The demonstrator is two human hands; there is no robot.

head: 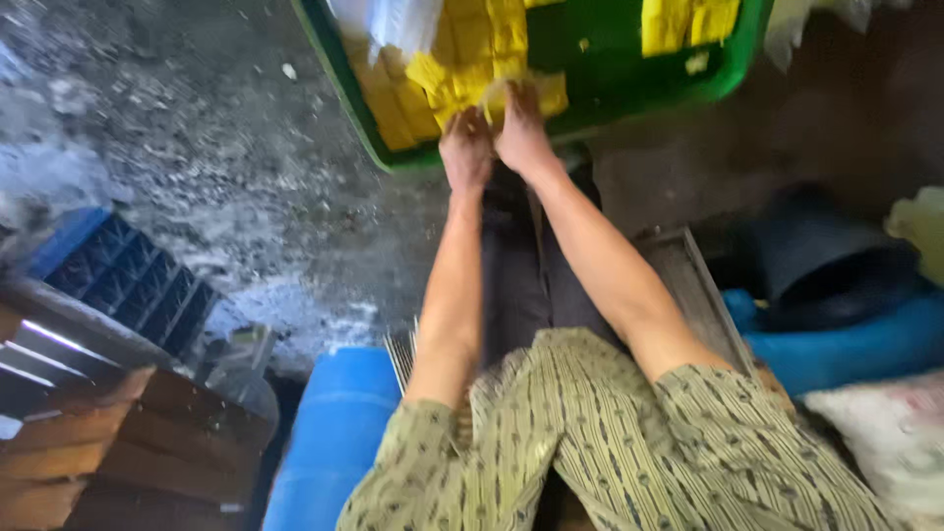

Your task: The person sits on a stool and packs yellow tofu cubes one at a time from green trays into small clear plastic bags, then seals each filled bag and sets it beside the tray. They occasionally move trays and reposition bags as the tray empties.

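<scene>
Both hands are reaching forward, side by side and touching, into the near edge of a green plastic crate point(339, 74) that is resting on the wet grey concrete floor point(197, 147). The left hand point(465, 149) is curling its fingers inward at the crate rim; blur is hiding whether it is gripping anything. The right hand point(521, 128) is pressing down on a yellow rectangular block point(546, 93), fingers closing over it. More stacked yellow blocks point(472, 39) are filling the crate, partly under a white plastic sheet point(393, 20). A blue plastic barrel point(334, 433) is standing to the person's left, beside a dark blue lattice crate point(128, 280). A black bucket point(821, 261) is sitting to the right.
</scene>
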